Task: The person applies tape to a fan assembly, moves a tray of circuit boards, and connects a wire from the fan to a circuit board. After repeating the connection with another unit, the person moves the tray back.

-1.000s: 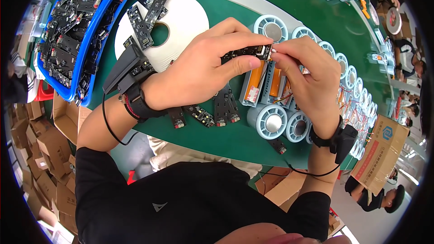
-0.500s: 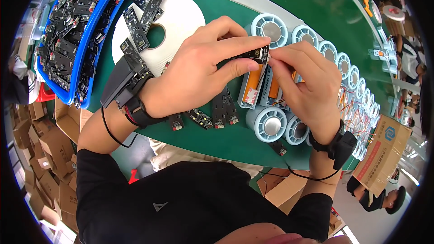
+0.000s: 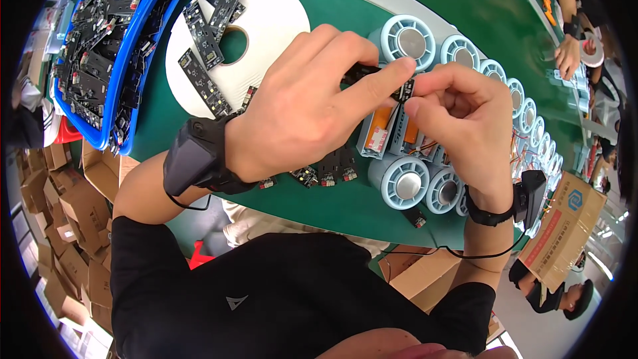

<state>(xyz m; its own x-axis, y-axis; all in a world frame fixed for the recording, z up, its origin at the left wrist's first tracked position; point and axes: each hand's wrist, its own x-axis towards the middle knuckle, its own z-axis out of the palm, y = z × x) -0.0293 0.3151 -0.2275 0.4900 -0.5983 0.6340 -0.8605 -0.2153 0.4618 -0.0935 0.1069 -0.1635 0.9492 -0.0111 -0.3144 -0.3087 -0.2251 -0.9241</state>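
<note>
My left hand (image 3: 309, 103) grips a narrow black circuit board (image 3: 405, 89) between thumb and fingers, most of it covered by the hand. At the board's right end, my right hand (image 3: 468, 123) has thumb and index finger pinched together; what lies between them is too small and hidden to name. Both hands are above a row of light blue housings (image 3: 370, 146), each with round fan-like ends. An orange battery cell (image 3: 380, 121) shows inside the nearest one, and thin wires run under my right hand.
On the left stands a blue bin (image 3: 133, 53) full of black circuit boards. A white roll (image 3: 276, 10) lies flat with several boards (image 3: 204, 83) on it. More boards (image 3: 329, 167) lie below my left hand. Cardboard boxes (image 3: 86, 219) are at lower left; a co-worker's hand (image 3: 567, 56) is at far right.
Both hands have shifted slightly right. The board has turned, its end now steeper and showing less of its face. My right fingers have curled more. A co-worker's hand has come in at far right.
</note>
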